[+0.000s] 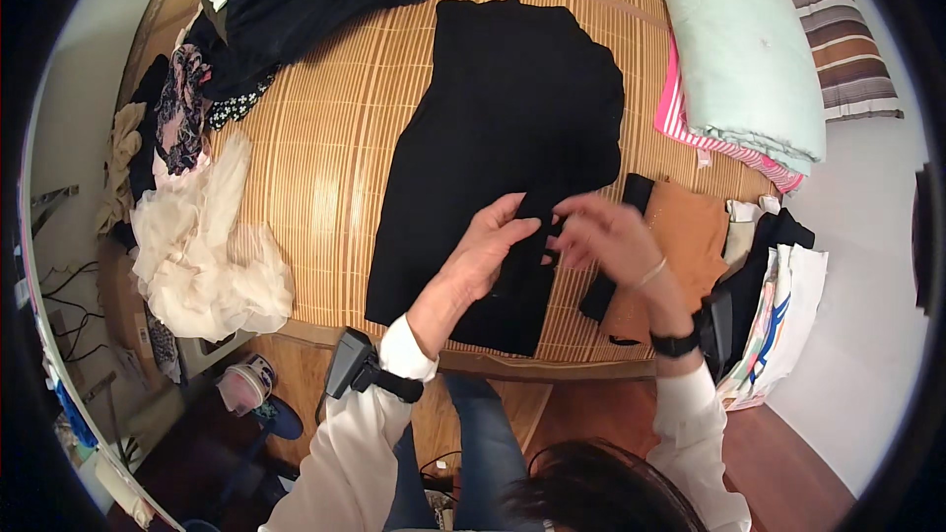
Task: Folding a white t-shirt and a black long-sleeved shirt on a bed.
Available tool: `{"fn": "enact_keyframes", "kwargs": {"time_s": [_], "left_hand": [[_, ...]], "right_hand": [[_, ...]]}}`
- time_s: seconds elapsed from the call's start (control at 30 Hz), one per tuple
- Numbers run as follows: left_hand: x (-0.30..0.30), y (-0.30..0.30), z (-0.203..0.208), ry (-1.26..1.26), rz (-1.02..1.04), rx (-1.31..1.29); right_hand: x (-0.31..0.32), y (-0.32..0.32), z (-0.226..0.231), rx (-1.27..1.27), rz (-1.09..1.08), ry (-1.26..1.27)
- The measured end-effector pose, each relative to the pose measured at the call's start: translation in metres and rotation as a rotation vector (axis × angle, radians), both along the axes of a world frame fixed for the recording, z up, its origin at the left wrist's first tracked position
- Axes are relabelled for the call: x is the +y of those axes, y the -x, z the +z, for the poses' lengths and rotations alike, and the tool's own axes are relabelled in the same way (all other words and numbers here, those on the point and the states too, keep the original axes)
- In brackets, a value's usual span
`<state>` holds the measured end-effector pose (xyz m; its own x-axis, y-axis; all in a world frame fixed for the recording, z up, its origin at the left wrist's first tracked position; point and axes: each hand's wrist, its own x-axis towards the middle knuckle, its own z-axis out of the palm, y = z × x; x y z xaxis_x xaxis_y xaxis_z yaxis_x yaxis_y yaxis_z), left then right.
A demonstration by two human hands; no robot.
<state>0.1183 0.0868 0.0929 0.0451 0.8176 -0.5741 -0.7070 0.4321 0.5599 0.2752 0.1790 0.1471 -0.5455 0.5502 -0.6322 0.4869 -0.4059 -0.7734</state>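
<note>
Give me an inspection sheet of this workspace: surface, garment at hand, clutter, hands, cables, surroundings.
Surface: tan slatted mat.
Garment at hand: large black cloth garment, spread on the mat.
Clutter: sheer cream fabric heap, left; orange-brown cloth, right.
Hands: left hand and right hand at the garment's lower part; grip unclear.
Cables: thin black cables, far left.
Surroundings: padded pale green quilt and striped rectangular cushion, upper right.

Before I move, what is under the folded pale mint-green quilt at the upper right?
A pink-and-white striped cloth sticks out beneath the pale mint-green quilt along its left and lower edges. Anything further under the quilt is covered, so I cannot tell.
</note>
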Motion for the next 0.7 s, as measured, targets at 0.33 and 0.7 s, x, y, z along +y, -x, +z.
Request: {"fn": "enact_keyframes", "kwargs": {"time_s": [0.33,0.7], "left_hand": [[-0.026,-0.018,-0.054,-0.010,-0.258,0.900],[-0.027,-0.015,0.000,-0.318,-0.019,0.983]], "right_hand": [[0.190,-0.024,-0.148,-0.711,-0.239,-0.726],[0.238,0.012,-0.133,-0.374,-0.772,-0.320]]}}
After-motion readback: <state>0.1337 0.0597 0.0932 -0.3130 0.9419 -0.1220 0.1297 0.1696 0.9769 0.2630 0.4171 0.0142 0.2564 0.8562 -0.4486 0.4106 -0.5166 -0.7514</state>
